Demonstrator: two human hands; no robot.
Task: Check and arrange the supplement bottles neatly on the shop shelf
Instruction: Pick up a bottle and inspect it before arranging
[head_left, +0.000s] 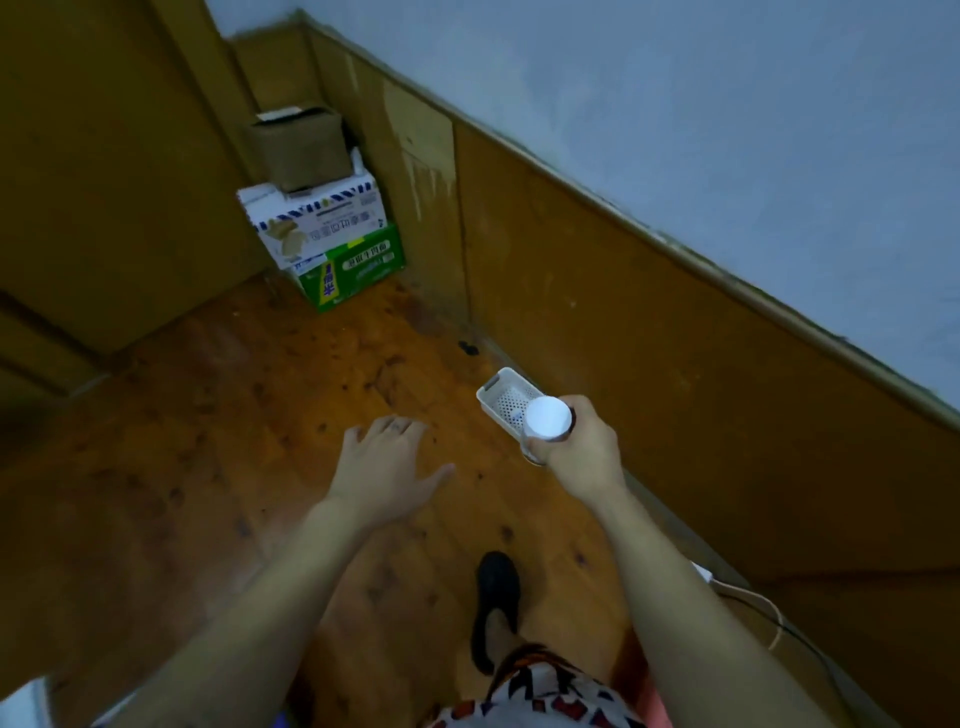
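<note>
Bottle in my right hand, shelf nowhere in sight.

My right hand (576, 447) was curled round a white-capped supplement bottle (546, 418), held upright over a small white perforated basket (501, 397) that sat on the floor just beside the wooden wall panelling (649, 338). My left hand (384, 462) hung loose, fingers spread, holding nothing. I judged this the fetching step: one bottle taken up, not yet checked or shelved. The next move called for turning toward the shelf, which was out of view, and reading the label, hidden under my fingers. Underfoot was a stained wooden floor (208, 441). Stacked cardboard boxes (322, 228) stood in the far corner, and a white cable (748, 597) lay by the wall.
</note>
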